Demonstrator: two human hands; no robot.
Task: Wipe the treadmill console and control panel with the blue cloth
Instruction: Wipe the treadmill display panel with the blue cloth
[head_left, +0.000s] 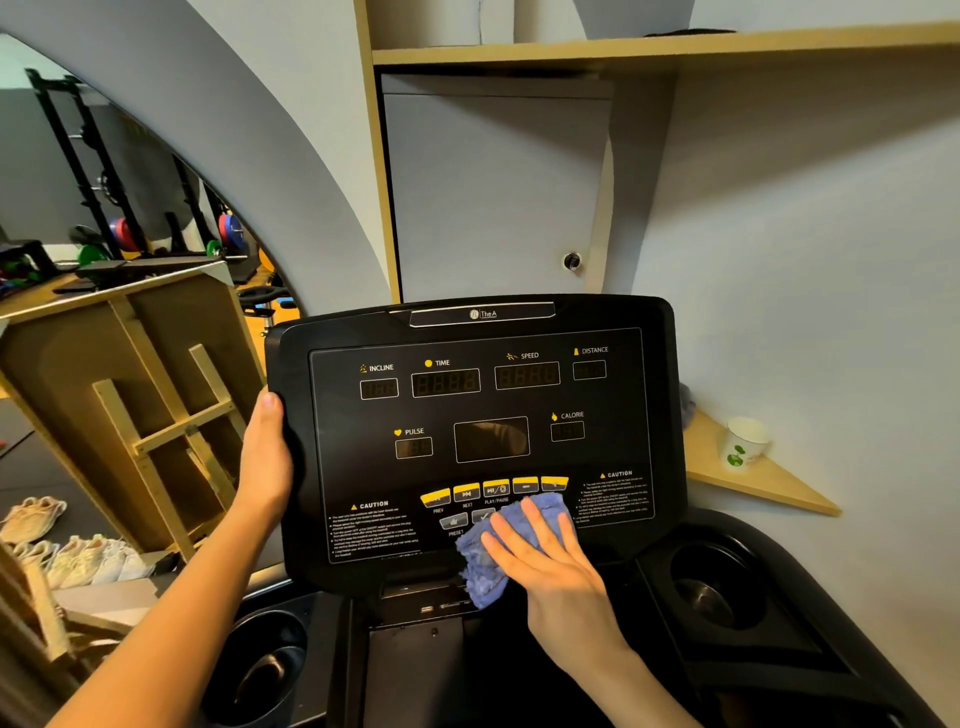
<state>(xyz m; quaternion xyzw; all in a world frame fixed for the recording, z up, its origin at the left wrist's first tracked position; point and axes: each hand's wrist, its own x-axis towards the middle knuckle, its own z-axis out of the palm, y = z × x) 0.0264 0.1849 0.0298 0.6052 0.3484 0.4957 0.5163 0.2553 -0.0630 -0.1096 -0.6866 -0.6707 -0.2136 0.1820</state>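
right hand (550, 558) presses cloth (483, 558) flat-fingered on console (467, 405)
left hand (267, 452) grips its edge; cup (743, 441) on shelf (753, 480), perhaps paper.

Console (470, 441) centre, cabinet (493, 187) behind it. Left hand (267, 452) on console's left edge; right hand (550, 561) on cloth (480, 566), cloth on lower panel (below button row (493, 491)). Cup (743, 441) on corner shelf (753, 480) at right. Shoes (67, 551) on floor, far left.

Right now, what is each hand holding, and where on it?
The left hand grips the console by its left edge. The right hand presses the blue cloth flat against the lower control panel, fingers straight.
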